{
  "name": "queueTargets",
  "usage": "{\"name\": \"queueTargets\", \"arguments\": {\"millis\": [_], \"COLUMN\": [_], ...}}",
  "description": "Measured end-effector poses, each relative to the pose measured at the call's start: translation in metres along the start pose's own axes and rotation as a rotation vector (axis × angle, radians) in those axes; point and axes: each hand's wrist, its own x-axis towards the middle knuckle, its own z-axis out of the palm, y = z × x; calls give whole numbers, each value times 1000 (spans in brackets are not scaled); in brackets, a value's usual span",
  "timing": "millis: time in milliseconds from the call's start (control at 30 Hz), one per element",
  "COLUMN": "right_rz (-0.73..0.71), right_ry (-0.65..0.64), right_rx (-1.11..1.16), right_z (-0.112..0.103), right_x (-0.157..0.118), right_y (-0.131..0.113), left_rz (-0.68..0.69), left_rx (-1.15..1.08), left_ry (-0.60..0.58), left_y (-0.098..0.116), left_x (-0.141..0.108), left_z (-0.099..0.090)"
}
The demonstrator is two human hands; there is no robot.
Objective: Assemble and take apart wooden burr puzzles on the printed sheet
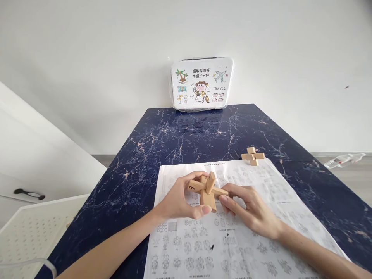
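A wooden burr puzzle (pixel 208 197) made of crossed light-wood bars is held above a printed sheet (pixel 186 232). Dark marks like a "3" show on one of its bar ends. My left hand (pixel 180 199) is wrapped around its left side, thumb below and fingers behind. With thumb and fingers, my right hand (pixel 247 207) pinches the bar that points right. Another cross-shaped wooden puzzle (pixel 252 156) rests at the sheet's far right corner, apart from both hands.
The sheet lies on a dark blue marbled table (pixel 162 135). A white case with cartoon prints (pixel 202 83) leans against the wall at the far end. Lower left is a white perforated basket (pixel 35 228). Clear plastic (pixel 344 159) lies beyond the right edge.
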Motion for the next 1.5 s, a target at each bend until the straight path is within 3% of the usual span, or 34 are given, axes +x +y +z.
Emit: {"name": "queueTargets", "arguments": {"millis": [200, 467, 800, 967, 1233, 1500], "right_rz": [124, 324, 382, 353, 245, 254], "right_ry": [58, 348, 444, 379, 42, 18], "right_rx": [184, 794, 1058, 963, 429, 314], "right_z": [-8, -11, -21, -19, -7, -3], "right_x": [5, 15, 25, 22, 11, 9], "right_y": [2, 16, 19, 18, 7, 9], "left_rz": [-133, -220, -218, -229, -212, -226], "left_rx": [-107, -89, -1, 59, 129, 140], "left_ry": [-5, 119, 94, 80, 31, 17], "left_y": [-2, 5, 2, 0, 4, 7], "left_x": [4, 6, 6, 6, 7, 7], "left_z": [1, 4, 3, 4, 8, 9]}}
